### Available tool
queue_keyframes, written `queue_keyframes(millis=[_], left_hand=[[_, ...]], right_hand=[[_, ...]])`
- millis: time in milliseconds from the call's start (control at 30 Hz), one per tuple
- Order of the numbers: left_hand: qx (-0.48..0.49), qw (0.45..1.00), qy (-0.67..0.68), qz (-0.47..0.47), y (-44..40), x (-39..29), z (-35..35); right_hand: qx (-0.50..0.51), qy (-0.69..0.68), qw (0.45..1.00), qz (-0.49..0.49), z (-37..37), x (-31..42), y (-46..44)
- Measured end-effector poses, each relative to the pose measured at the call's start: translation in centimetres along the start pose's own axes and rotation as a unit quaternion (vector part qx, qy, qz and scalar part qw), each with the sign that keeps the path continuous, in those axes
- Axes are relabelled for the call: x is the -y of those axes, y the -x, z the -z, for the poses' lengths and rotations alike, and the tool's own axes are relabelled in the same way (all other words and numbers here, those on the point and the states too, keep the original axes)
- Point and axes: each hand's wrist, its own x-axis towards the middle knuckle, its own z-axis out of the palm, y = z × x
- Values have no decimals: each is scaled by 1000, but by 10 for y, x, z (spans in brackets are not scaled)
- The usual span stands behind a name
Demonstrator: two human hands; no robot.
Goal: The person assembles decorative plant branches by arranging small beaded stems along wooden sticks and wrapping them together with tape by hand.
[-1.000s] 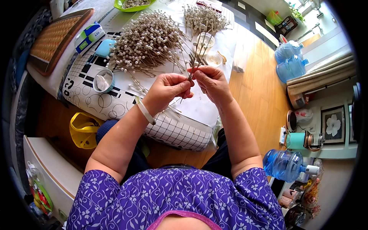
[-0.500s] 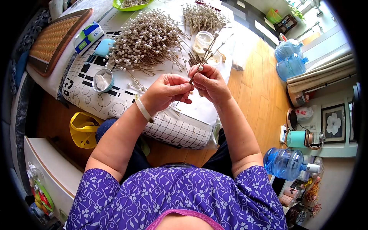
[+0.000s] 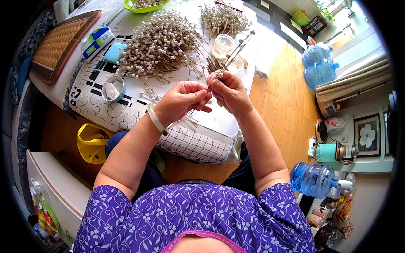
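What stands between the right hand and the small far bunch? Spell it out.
Two tubs: one just short of the small bunch, the other closer to the right hand. The held stems also slant across that path in this view.

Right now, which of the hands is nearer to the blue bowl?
Left. The left hand is to the right of the blue bowl; the right hand is farther right, beyond it.
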Motion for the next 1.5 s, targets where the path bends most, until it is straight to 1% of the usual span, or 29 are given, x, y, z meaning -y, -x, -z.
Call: queue_keyframes(millis=[100, 167, 200, 233, 267, 400, 467, 567, 667, 700, 767, 800, 867, 933, 1100, 1167, 1267, 1300, 1367, 1400, 1433, 1467, 1500], left_hand=[[0, 1000, -16, -8, -2, 2, 1], [-2, 998, -69, 9, -2, 1, 4], [-3, 998, -69, 9, -2, 0, 3], [-18, 995, -97, 9, -2, -1, 2], [-32, 992, -125, 10, -1, -2, 0], [-64, 984, -168, 6, -1, -4, -4], [-75, 971, -227, -22, -2, -2, -2], [-89, 966, -240, -28, -2, 1, -1], [-104, 974, -200, 1, -1, -5, -3], [-103, 974, -200, 0, 0, -6, -2], [-91, 989, -112, 24, 0, -6, 0], [-91, 989, -112, 24, 1, -5, 0], [-92, 993, -65, 40, 1, -4, 0], [-95, 993, -66, 37, 1, -4, -2], [-101, 991, -76, 39, 1, -3, -1], [-88, 992, -81, 37, 1, -4, -1], [-60, 994, -82, 30, 0, -4, 3], [-60, 994, -81, 30, 0, -4, 2], [-92, 989, -116, 27, 1, -6, -1], [-92, 989, -117, 27, 1, -6, -2], [-113, 985, -131, 28, 1, -6, -3], [-133, 980, -145, 29, 1, -6, -4], [-133, 980, -145, 29, 0, -5, -3]], right_hand=[[-11, 28, 999, 20, 3, -5, 0], [-22, 38, 999, 28, 3, -5, 0], [-31, 64, 997, 30, 3, -4, 1], [-39, 88, 995, 32, 2, -2, 2], [-40, 88, 995, 32, 1, -1, 2], [-59, 101, 993, 6, -1, 3, 1], [-63, 103, 993, 0, -1, 1, 1], [-83, 119, 989, -8, -2, -2, 0], [-73, 122, 990, -13, -2, -1, -1], [-74, 96, 993, -9, -1, -4, -1], [-75, 70, 995, -6, 2, -6, -1], [-58, 49, 997, -20, 5, -6, -1], [-41, 29, 998, -34, 5, -2, 0], [-36, 40, 997, -52, 1, 4, 2], [-33, 69, 996, -39, 4, 2, 1], [-36, 83, 995, -31, 1, 1, 1], [-26, 53, 998, -24, -2, 0, 2], [-20, 76, 997, -7, 0, -1, 2], [-14, 99, 995, 10, 2, -7, 1], [-32, 115, 992, 30, 2, -13, -1], [-50, 130, 989, 49, 2, -17, -2], [-50, 130, 989, 50, 2, -19, -3], [-52, 156, 985, 54, 1, -21, -3]])
